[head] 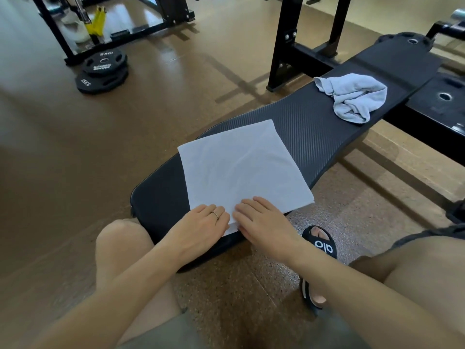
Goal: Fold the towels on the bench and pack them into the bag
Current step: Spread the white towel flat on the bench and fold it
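Two towels show on the desk (314,127), and neither is packed yet. One, the white towel (241,167), lies spread flat just ahead of both hands, a neat square with its near corner under the fingers; whether it is a single layer or already folded once cannot be told. The left hand (201,222) rests on that near edge with its fingers loosely curled, and may be pinching the cloth, though the fingertips are hidden. The right hand (259,217) lies beside it, touching it, fingers straight and flat, pressing the same edge down. Farther out beyond the hands, and off to the right, the second towel (352,96) sits crumpled in a heap, untouched and well apart from the first. No bag is in view, so where the towels must go cannot be said. By my reckoning the work is in its early part: the first towel is being smoothed or is about to be folded away from the hands, the crumpled one remains to be spread and folded, and all the packing is left.
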`<state>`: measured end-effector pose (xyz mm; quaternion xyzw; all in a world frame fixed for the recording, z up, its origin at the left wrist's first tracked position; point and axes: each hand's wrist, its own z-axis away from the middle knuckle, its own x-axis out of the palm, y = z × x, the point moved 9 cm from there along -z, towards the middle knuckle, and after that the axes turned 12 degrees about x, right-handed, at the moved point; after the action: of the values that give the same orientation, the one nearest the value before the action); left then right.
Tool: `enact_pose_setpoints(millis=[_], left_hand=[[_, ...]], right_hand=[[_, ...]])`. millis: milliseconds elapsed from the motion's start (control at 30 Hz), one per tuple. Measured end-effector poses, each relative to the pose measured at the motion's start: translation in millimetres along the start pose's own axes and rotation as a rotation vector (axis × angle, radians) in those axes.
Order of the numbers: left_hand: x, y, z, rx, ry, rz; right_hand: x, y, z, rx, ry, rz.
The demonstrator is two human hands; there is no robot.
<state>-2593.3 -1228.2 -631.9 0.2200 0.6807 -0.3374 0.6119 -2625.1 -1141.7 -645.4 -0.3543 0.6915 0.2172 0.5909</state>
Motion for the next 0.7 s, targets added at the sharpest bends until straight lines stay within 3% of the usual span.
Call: enact_pose_setpoints(millis=[167, 300, 500, 700], left_hand=[[6.1, 14.8, 1.0, 0.063, -0.038, -0.010], [9.0, 6.1, 6.9, -0.029, -0.008, 0.053], [11.5, 10.4, 7.3, 0.020, -0.050, 0.007], [19.5, 11.9, 8.7, 0.050, -0.187, 0.040]], right_hand=[[2.0, -8.6, 1.9, -0.075, -0.050, 0.069], [-2.9, -9.2, 5.1, -0.089, 0.000, 0.089], [-9.3, -9.8, 10.8, -0.123, 0.049, 0.111], [-3.1, 9.6, 16.1, -0.044, -0.111, 0.140]])
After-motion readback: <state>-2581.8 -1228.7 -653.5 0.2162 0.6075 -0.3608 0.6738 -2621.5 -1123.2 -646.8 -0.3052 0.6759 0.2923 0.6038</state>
